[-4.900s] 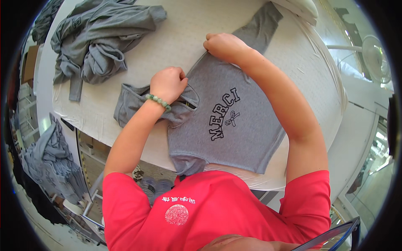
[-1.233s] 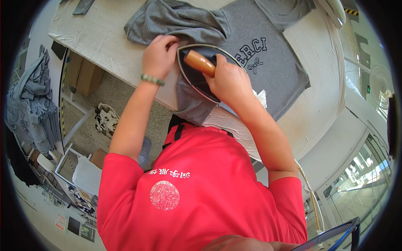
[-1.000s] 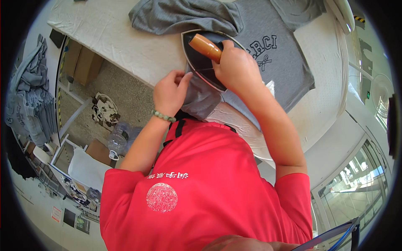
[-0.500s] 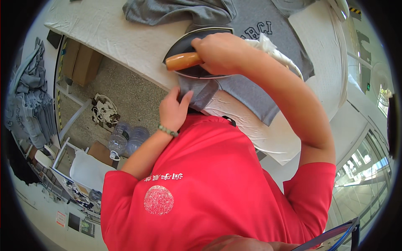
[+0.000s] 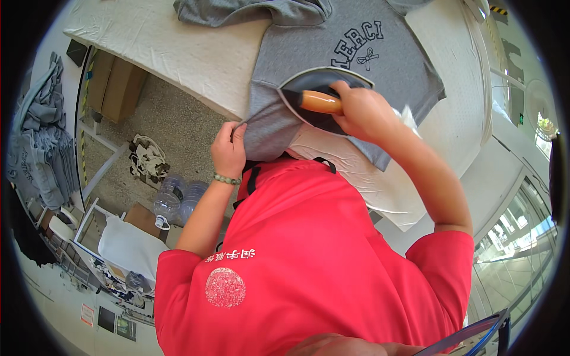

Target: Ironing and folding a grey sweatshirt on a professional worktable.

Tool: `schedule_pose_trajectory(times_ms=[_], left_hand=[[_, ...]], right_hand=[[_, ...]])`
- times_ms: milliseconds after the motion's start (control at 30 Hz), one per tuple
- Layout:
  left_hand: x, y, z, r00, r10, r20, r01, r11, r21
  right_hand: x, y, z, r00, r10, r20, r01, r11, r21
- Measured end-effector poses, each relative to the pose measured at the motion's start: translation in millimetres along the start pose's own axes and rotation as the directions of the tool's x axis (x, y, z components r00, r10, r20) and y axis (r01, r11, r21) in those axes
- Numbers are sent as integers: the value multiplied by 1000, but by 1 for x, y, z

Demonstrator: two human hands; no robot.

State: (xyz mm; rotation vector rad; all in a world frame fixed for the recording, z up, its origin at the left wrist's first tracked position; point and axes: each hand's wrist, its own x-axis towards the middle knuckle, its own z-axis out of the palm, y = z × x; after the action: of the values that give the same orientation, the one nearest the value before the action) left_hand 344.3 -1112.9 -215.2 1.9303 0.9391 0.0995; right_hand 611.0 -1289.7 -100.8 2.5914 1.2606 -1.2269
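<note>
Iron (image 5: 323,101) in my right hand (image 5: 362,110), wooden handle gripped in a closed fist, its dark soleplate pressing flat on the lower part of the grey T-shirt (image 5: 350,53). The shirt lies spread on the white padded ironing table (image 5: 196,53), printed lettering and a small bow motif facing up, its hem hanging over the table edge toward me. My left hand (image 5: 228,151) pinches that hem at its left corner, thumb and fingers pressed together on the cloth and pulling it taut; a green bead bracelet (image 5: 227,178) sits on that wrist. The iron's pointed tip faces toward my left hand, and the two are near but apart. A scrap of white cloth or paper shows just behind my right wrist; I cannot tell which. Another grey garment (image 5: 249,10) lies crumpled at the far edge of the table, touching the shirt's shoulder. Below the table on my left, clear plastic bottles (image 5: 175,199) stand on the floor, and grey clothes (image 5: 38,148) are stacked further left.
</note>
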Motion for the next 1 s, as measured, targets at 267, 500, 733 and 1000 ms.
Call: schedule_pose_trajectory(times_ms=[267, 500, 733, 1000], left_hand=[[10, 1, -13, 977, 211, 28, -211, 941, 265], [33, 74, 21, 628, 741, 237, -764, 529, 368], [-27, 150, 207, 87, 687, 721, -975, 206, -78], [-71, 136, 227, -74, 577, 814, -990, 55, -128]], right_hand=[[-114, 55, 63, 968, 246, 50, -250, 962, 112], [-238, 128, 142, 787, 591, -177, -477, 765, 432], [-290, 199, 208, 487, 822, -295, -459, 528, 715], [-296, 201, 207, 400, 894, -203, -570, 416, 708]])
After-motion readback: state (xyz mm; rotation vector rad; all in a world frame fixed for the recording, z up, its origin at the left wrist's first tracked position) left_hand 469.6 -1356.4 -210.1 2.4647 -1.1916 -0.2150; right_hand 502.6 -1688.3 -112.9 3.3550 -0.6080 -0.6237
